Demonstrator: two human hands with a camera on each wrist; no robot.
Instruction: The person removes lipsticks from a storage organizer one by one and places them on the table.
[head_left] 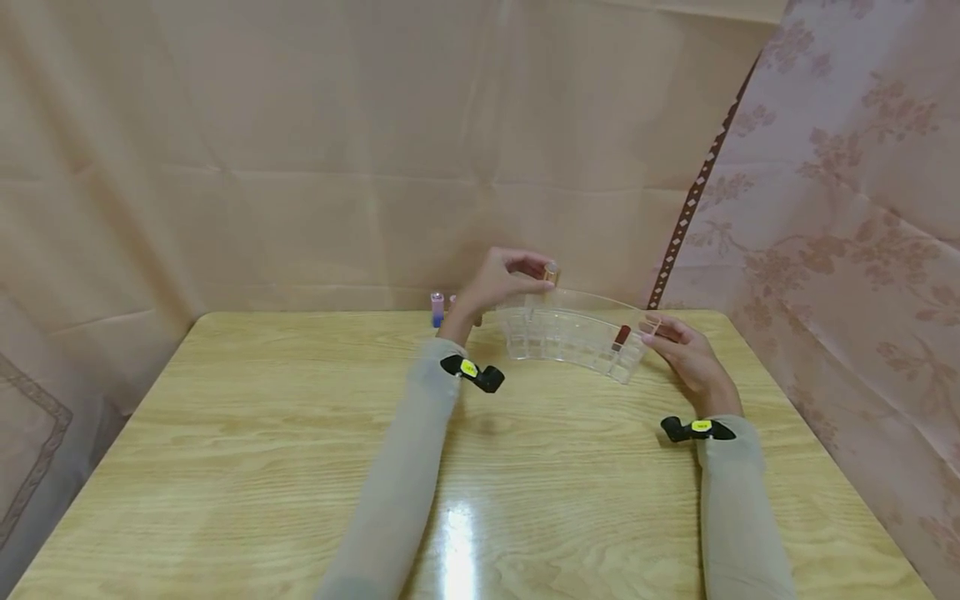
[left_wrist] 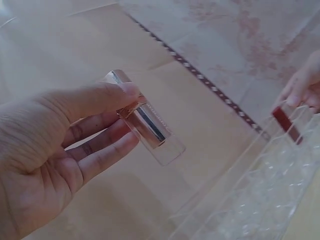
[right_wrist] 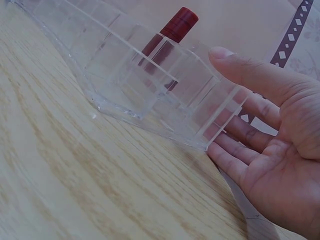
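Observation:
My left hand (head_left: pixel 495 279) pinches a gold lipstick tube (left_wrist: pixel 147 125) with a clear end between thumb and fingers. The tube is held up above the left part of a curved clear organizer (head_left: pixel 562 350), apart from its compartments in the left wrist view. A dark red lipstick (right_wrist: pixel 181 24) stands in a compartment close to the organizer's right end. At that end my right hand (head_left: pixel 693 362) holds the organizer, thumb by the upper corner and fingers around the side. Most of the organizer's other compartments show only clear plastic.
Behind my left wrist, a pink and blue tube (head_left: pixel 437 310) stands at the table's back edge, and another small item beside it is mostly hidden. The wooden table (head_left: pixel 262 450) meets a beige cloth (head_left: pixel 300 167) at the back and a flowered cloth (head_left: pixel 862 250) at the right.

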